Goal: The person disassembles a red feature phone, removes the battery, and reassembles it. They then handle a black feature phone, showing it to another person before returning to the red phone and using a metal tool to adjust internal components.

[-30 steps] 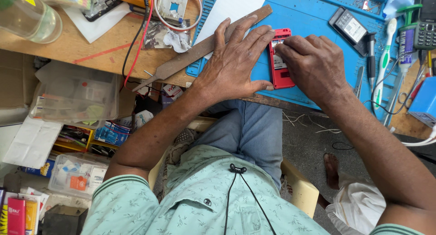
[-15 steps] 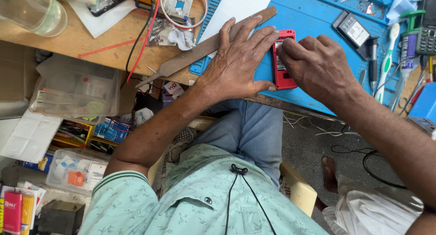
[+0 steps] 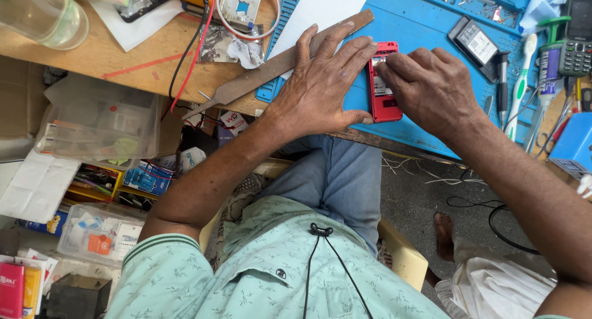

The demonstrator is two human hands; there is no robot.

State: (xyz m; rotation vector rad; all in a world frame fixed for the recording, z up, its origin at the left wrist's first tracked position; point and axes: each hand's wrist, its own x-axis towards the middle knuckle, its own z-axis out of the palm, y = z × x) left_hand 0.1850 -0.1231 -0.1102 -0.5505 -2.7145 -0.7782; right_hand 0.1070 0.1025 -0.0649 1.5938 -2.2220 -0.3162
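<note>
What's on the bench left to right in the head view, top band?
Clear plastic bottle → metal file → left hand → red phone → right hand → black battery → white toothbrush → grey keypad phone.

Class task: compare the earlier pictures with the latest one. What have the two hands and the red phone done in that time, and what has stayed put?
Very little changed. The left hand still lies flat on the blue mat beside the red phone, pressing on the long metal file. The right hand keeps its fingertips on the phone's open back, shifting only slightly. Nothing was picked up or let go. The phone, file and white paper stayed in place.
</note>
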